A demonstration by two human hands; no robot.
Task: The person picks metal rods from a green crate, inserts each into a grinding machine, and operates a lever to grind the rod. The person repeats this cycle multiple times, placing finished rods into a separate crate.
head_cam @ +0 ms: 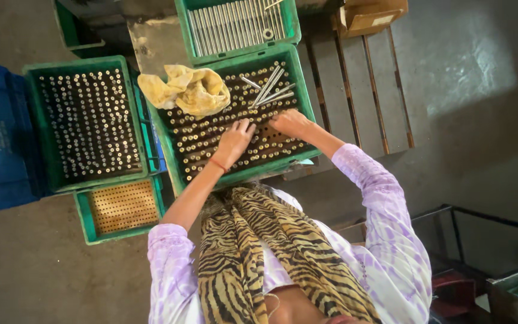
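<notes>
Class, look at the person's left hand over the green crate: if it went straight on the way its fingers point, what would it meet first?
Probably the upright metal pins in the green plastic crate just ahead of the left hand; further on, possibly the crumpled yellow cloth. Depth is unclear.

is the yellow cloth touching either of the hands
Apart. The head view shows the yellow cloth bunched at the crate's far left corner, with rows of upright pins showing between it and the left hand; the right hand is farther off.

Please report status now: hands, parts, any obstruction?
Left hand and right hand flat on upright pins in green crate. Loose rods lying on top. Yellow cloth covers one corner.
</notes>
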